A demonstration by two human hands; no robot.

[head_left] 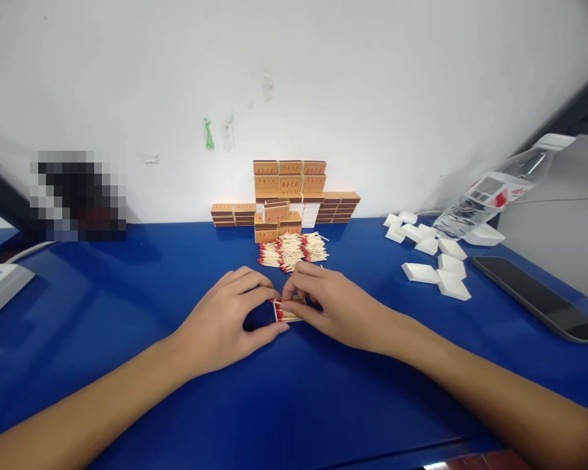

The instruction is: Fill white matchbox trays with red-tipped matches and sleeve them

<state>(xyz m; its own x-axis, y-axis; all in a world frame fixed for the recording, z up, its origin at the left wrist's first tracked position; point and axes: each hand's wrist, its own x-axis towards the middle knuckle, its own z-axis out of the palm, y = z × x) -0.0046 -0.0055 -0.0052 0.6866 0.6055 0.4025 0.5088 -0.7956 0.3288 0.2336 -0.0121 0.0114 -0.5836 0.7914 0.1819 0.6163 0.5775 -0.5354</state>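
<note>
On the blue table (127, 339), my left hand (230, 316) and my right hand (326, 303) meet over a small open matchbox tray (287, 312) filled with red-tipped matches. Both hands pinch the tray, the left from its left end, the right from above and the right side. Just beyond the hands lies a loose pile of matches (294, 250). Behind that pile, orange matchboxes (289, 196) are stacked against the white wall.
Several white empty trays (434, 258) lie scattered at the right. A plastic water bottle (494, 196) leans at the far right, above a dark phone (539, 297). A white device (2, 287) sits at the left edge.
</note>
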